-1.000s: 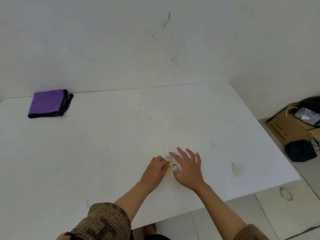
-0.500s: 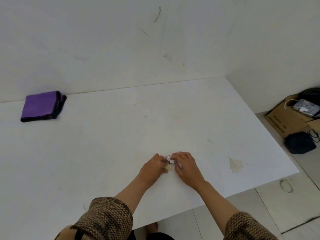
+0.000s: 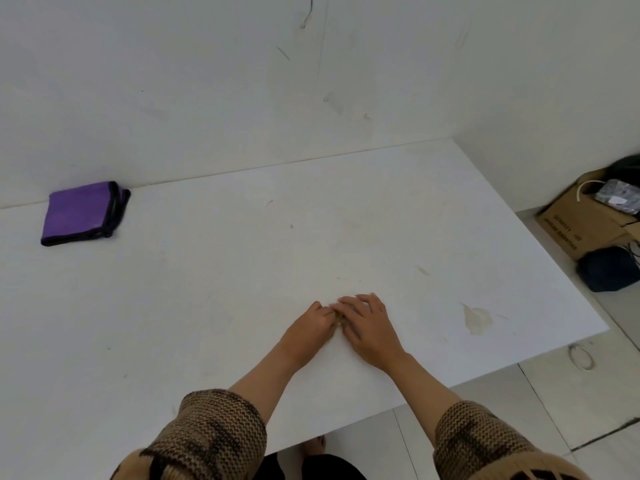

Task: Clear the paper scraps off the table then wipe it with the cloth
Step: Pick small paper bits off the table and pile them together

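On the white table (image 3: 207, 306), near its front edge, my left hand (image 3: 306, 325) and my right hand (image 3: 369, 327) are pressed together. Both have their fingers curled inward over a small bunch of paper scraps (image 3: 341, 319). Only a yellowish sliver of the scraps shows between the fingertips; the rest is hidden. A folded purple cloth (image 3: 81, 213) with dark edging lies at the far left of the table, against the wall and well away from both hands.
A yellowish stain (image 3: 478, 318) marks the table right of my hands, near the front right corner. On the floor to the right stand a cardboard box (image 3: 585, 225) and a dark bag (image 3: 609, 271). Walls close off the table's far side.
My right hand, spread flat a second ago, has curled shut against my left hand. The white scraps seen between the fingers are now almost fully covered.
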Available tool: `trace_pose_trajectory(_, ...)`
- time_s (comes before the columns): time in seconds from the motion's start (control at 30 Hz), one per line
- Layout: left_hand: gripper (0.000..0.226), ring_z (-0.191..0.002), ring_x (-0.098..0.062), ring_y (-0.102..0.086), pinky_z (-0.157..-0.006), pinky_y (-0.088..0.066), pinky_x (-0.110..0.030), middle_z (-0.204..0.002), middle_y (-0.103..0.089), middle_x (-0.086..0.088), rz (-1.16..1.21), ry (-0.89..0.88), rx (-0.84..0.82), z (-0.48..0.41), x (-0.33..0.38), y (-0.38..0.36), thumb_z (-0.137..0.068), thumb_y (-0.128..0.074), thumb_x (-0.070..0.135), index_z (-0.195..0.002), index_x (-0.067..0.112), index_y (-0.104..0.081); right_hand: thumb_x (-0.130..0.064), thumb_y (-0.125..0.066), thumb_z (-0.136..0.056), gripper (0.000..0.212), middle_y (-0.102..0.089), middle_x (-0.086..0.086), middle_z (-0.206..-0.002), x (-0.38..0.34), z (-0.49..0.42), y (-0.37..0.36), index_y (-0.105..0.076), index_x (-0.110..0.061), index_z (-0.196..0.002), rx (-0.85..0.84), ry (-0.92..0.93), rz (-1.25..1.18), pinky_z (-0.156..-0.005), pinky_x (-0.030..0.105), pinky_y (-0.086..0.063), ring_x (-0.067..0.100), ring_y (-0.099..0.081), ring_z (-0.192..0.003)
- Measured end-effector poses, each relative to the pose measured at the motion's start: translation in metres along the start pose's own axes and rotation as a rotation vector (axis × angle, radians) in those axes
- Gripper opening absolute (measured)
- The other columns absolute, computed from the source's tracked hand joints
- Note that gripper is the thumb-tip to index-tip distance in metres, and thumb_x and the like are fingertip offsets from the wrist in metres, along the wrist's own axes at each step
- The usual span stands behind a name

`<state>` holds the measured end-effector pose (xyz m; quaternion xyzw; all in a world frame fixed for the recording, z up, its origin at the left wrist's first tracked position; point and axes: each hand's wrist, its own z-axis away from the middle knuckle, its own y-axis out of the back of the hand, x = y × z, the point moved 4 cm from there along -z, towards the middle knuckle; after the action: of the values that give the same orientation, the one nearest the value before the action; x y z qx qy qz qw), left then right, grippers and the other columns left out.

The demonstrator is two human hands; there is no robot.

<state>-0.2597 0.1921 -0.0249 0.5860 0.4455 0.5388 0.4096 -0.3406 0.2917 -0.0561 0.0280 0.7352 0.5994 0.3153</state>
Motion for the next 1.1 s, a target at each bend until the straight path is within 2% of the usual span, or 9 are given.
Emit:
trace_pose_trajectory(0.07, 0.028, -0.051, -0.010, -0.051, -0.068, -0.036, -0.022, -0.057, -0.057, 0.008, 0.015, 0.017, 0.008, 0.003, -0.003, -0.004, -0.053, -0.088, 0.008, -0.062, 0.017, -0.063, -0.030, -0.037, -0.093, 0.028, -0.060, -0.007, -0.112, 0.006, 0.005, 0.002, -0.059, -0.023, -0.110, 0.135, -0.050, 0.031, -0.089, 0.033, -0.042, 0.016, -0.040, -0.103)
trace_pose_trajectory(0.17, 0.024, -0.053, -0.012, -0.053, -0.068, -0.038, -0.026, -0.059, -0.057, 0.005, 0.055, 0.078, 0.021, 0.008, -0.008, -0.007, -0.060, -0.085, 0.008, -0.064, 0.014, -0.062, -0.027, -0.037, -0.092, 0.023, -0.059, -0.003, -0.095, 0.011, 0.012, 0.007, -0.059, -0.021, -0.095, 0.231, -0.126, 0.158, -0.072, 0.027, -0.038, 0.017, -0.040, -0.086)
trace_pose_trajectory(0.23, 0.009, -0.064, -0.018, -0.057, -0.073, -0.038, -0.028, -0.071, -0.062, -0.001, 0.146, 0.140, 0.016, 0.009, -0.010, -0.004, -0.075, -0.072, 0.008, -0.074, 0.007, -0.064, -0.029, -0.038, -0.092, 0.024, -0.057, 0.000, -0.088, 0.013, 0.016, 0.009, -0.060, -0.019, -0.091, 0.248, -0.150, 0.172, -0.065, 0.026, -0.039, 0.017, -0.045, -0.079)
trace_pose_trajectory(0.3, 0.017, -0.077, -0.022, -0.055, -0.075, -0.039, -0.030, -0.083, -0.062, -0.009, 0.233, 0.212, 0.018, 0.008, -0.014, -0.004, -0.090, -0.050, 0.011, -0.083, 0.001, -0.062, -0.034, -0.039, -0.092, 0.026, -0.056, 0.001, -0.083, 0.015, 0.016, 0.010, -0.060, -0.020, -0.086, 0.226, -0.156, 0.188, -0.050, 0.025, -0.043, 0.017, -0.051, -0.069)
trace_pose_trajectory(0.43, 0.016, -0.082, -0.021, -0.048, -0.073, -0.037, -0.027, -0.088, -0.057, -0.013, 0.361, 0.306, -0.063, 0.017, -0.016, -0.006, -0.092, -0.046, 0.009, -0.089, -0.002, -0.056, -0.040, -0.041, -0.092, 0.031, -0.052, 0.000, -0.068, 0.019, 0.013, 0.014, -0.059, -0.019, -0.077, 0.192, -0.120, 0.304, -0.031, 0.021, -0.033, 0.015, -0.045, -0.041)
trace_pose_trajectory(0.53, 0.013, -0.079, -0.014, -0.045, -0.069, -0.034, -0.020, -0.085, -0.053, -0.005, 0.417, 0.349, -0.066, 0.029, -0.020, -0.008, -0.092, -0.047, 0.011, -0.089, 0.001, -0.056, -0.042, -0.040, -0.091, 0.035, -0.054, -0.001, -0.062, 0.020, 0.008, 0.020, -0.060, -0.018, -0.076, 0.224, -0.201, 0.208, -0.031, 0.021, -0.032, 0.017, -0.045, -0.036)
trace_pose_trajectory(0.7, 0.015, -0.070, -0.011, -0.043, -0.060, -0.032, -0.017, -0.081, -0.053, 0.000, 0.483, 0.402, -0.082, 0.040, -0.023, -0.001, -0.094, -0.045, 0.018, -0.089, 0.006, -0.054, -0.037, -0.049, -0.094, 0.022, -0.057, -0.004, -0.073, 0.020, 0.007, 0.020, -0.059, -0.019, -0.086, 0.197, -0.367, -0.070, -0.050, 0.028, -0.043, 0.017, -0.058, -0.062)
trace_pose_trajectory(1.0, 0.012, -0.058, -0.008, -0.042, -0.057, -0.035, -0.016, -0.072, -0.059, -0.003, 0.622, 0.466, -0.210, 0.054, -0.017, 0.003, -0.091, -0.051, 0.018, -0.081, 0.016, -0.056, -0.016, -0.055, -0.090, 0.018, -0.067, 0.002, -0.097, -0.004, 0.009, 0.015, -0.067, -0.017, -0.103, 0.189, -0.346, -0.277, -0.069, 0.025, -0.049, 0.017, -0.063, -0.083)
trace_pose_trajectory(1.1, 0.014, -0.056, -0.010, -0.053, -0.058, -0.045, -0.015, -0.064, -0.060, 0.003, 0.899, 0.629, -0.253, 0.048, -0.022, 0.013, -0.086, -0.056, 0.010, -0.074, 0.016, -0.061, -0.011, -0.054, -0.089, 0.020, -0.062, -0.001, -0.099, -0.009, 0.011, 0.014, -0.068, -0.017, -0.103, 0.173, -0.353, -0.275, -0.063, 0.015, -0.041, 0.012, -0.059, -0.077)
